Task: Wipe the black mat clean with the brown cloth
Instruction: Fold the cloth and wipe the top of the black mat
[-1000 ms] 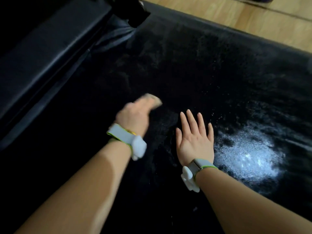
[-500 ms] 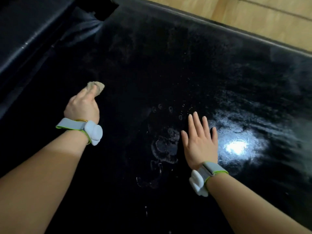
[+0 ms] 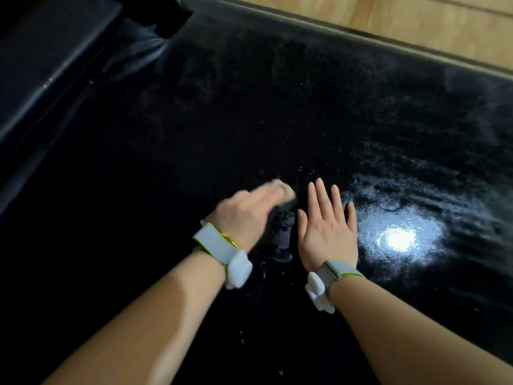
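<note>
The black mat (image 3: 319,112) fills most of the view, glossy and wet, with droplets and smears near its middle. My left hand (image 3: 244,212) grips the small brown cloth (image 3: 284,190) and presses it onto the mat; only the cloth's far end shows past my fingers, and the hand is blurred. My right hand (image 3: 327,226) lies flat on the mat just right of the cloth, fingers straight and together.
A bright light reflection (image 3: 399,238) glares on the wet mat right of my right hand. Dark padded furniture (image 3: 50,59) runs along the left. Wooden floor (image 3: 402,20) lies beyond the mat's far edge.
My left hand has swept the cloth from the far left back to the right, close beside my right hand. The right hand has stayed flat in place.
</note>
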Tool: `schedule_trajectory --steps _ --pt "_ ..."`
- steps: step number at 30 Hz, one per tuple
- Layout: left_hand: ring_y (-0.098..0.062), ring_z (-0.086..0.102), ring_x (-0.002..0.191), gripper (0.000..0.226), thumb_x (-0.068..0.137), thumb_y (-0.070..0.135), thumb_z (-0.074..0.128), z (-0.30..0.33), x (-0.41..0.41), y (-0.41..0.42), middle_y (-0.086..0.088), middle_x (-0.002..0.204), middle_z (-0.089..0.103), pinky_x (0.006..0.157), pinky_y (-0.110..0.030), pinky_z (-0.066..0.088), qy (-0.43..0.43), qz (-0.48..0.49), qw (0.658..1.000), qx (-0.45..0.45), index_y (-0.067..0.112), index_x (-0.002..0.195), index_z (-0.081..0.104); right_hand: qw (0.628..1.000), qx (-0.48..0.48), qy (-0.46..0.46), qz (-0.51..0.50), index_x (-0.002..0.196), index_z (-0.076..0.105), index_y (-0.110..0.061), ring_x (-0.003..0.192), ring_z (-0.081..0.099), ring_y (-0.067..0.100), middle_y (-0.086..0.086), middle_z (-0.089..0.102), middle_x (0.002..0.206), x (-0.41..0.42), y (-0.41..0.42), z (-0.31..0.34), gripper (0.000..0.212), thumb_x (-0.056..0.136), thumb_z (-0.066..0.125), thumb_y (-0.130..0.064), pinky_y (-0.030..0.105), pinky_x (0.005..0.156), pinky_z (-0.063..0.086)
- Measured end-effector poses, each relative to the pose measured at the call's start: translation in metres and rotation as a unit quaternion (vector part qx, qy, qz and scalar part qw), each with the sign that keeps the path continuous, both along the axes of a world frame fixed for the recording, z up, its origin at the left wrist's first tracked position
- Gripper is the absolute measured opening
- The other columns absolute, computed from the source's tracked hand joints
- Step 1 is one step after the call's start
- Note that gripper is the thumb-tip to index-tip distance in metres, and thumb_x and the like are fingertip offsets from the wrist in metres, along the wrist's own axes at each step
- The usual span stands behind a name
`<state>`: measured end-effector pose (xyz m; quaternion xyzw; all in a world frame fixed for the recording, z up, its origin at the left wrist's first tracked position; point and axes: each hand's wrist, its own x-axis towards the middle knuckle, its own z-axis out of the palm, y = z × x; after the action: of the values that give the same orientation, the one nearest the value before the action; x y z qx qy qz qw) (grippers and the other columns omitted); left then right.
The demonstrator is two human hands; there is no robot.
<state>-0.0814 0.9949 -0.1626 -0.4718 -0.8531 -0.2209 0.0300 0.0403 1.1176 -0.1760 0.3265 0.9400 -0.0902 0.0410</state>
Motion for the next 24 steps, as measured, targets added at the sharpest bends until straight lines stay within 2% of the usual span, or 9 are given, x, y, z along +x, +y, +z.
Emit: schedule_trajectory --steps 2,5,8,10,12,16,20,22,24 --pt "-0.017 0.063 0.092 0.041 0.094 0.020 0.036 0.006 -0.039 -0.012 0.017 0.127 0.058 0.072 -0.034 0.053 -0.039 0.148 0.987 -0.039 0.045 0.122 0.052 1.000 -0.003 -0.001 0.001 0.153 0.002 -0.026 0.148 -0.007 0.014 -0.012 -0.004 0.160 0.001 -0.001 -0.001 0.059 0.098 0.004 -0.048 0.042 0.119 -0.002" --pt "-0.037 0.060 0.094 0.033 0.096 0.021 0.041 0.010 -0.066 -0.014 -0.004 0.116 0.063 0.067 -0.042 0.048 -0.062 0.369 0.927 -0.037 0.032 0.123 0.057 1.000 -0.003 0.004 -0.001 0.154 0.001 -0.026 0.148 -0.008 0.015 -0.012 -0.005 0.160 0.000 -0.002 -0.001 0.059 0.099 0.005 -0.047 0.043 0.119 -0.001" --pt "-0.033 0.061 0.084 0.033 0.096 0.028 0.033 0.013 -0.014 0.024 -0.002 0.105 0.064 0.059 -0.036 0.045 -0.061 0.245 0.965 -0.078 0.040 0.123 0.048 1.000 0.001 -0.003 0.000 0.154 0.004 -0.025 0.148 -0.006 0.016 -0.010 -0.002 0.160 -0.001 -0.002 0.001 0.059 0.099 0.005 -0.046 0.042 0.118 -0.003" --pt "-0.025 0.064 0.084 0.039 0.092 0.030 0.033 0.007 0.039 0.042 0.006 0.111 0.066 0.063 -0.032 0.053 -0.092 0.111 0.988 -0.052 0.038 0.123 0.054 1.000 -0.003 -0.009 0.008 0.154 0.001 -0.024 0.148 -0.008 0.015 -0.010 -0.006 0.160 0.000 -0.001 0.002 0.063 0.094 -0.001 -0.044 0.042 0.117 -0.006" --pt "-0.025 0.066 0.077 0.041 0.088 0.029 0.037 0.004 0.057 0.043 0.006 0.113 0.067 0.058 -0.028 0.054 -0.115 0.076 0.990 -0.012 0.031 0.118 0.065 1.000 -0.012 -0.011 0.013 0.153 -0.004 -0.024 0.147 -0.012 0.015 -0.010 -0.011 0.160 0.001 -0.001 0.002 0.065 0.091 -0.005 -0.043 0.041 0.117 -0.007" --pt "-0.029 0.063 0.086 0.038 0.094 0.029 0.037 0.007 0.014 0.014 0.013 0.125 0.059 0.061 -0.038 0.054 -0.011 0.102 0.990 -0.101 0.042 0.125 0.054 1.000 -0.009 0.003 -0.003 0.154 0.004 -0.024 0.148 -0.006 0.014 -0.011 -0.003 0.160 0.000 -0.002 0.004 0.059 0.098 0.003 -0.044 0.043 0.119 0.000" --pt "-0.031 0.049 0.099 0.028 0.091 0.036 0.056 0.006 -0.022 -0.022 -0.001 0.124 0.049 0.077 -0.047 0.047 0.000 0.295 0.953 -0.064 0.032 0.118 0.060 1.000 -0.021 -0.001 0.000 0.154 0.001 -0.024 0.147 -0.010 0.014 -0.011 -0.007 0.160 0.002 -0.001 0.005 0.057 0.101 0.009 -0.044 0.043 0.120 -0.002" --pt "-0.029 0.045 0.095 0.030 0.087 0.026 0.065 -0.003 -0.022 -0.022 -0.005 0.113 0.053 0.076 -0.045 0.046 0.145 0.252 0.953 -0.082 0.025 0.117 0.063 1.000 -0.020 0.006 0.000 0.154 0.002 -0.024 0.147 -0.009 0.014 -0.011 -0.005 0.160 0.002 -0.002 0.005 0.057 0.101 0.010 -0.044 0.043 0.120 -0.001" --pt "-0.029 0.051 0.082 0.037 0.085 0.024 0.068 -0.010 -0.024 -0.018 -0.007 0.097 0.058 0.067 -0.041 0.048 0.187 0.206 0.958 -0.075 0.019 0.121 0.062 1.000 -0.015 0.010 -0.002 0.154 0.003 -0.024 0.148 -0.008 0.014 -0.010 -0.004 0.160 0.002 -0.002 0.004 0.057 0.101 0.010 -0.044 0.043 0.120 0.000"
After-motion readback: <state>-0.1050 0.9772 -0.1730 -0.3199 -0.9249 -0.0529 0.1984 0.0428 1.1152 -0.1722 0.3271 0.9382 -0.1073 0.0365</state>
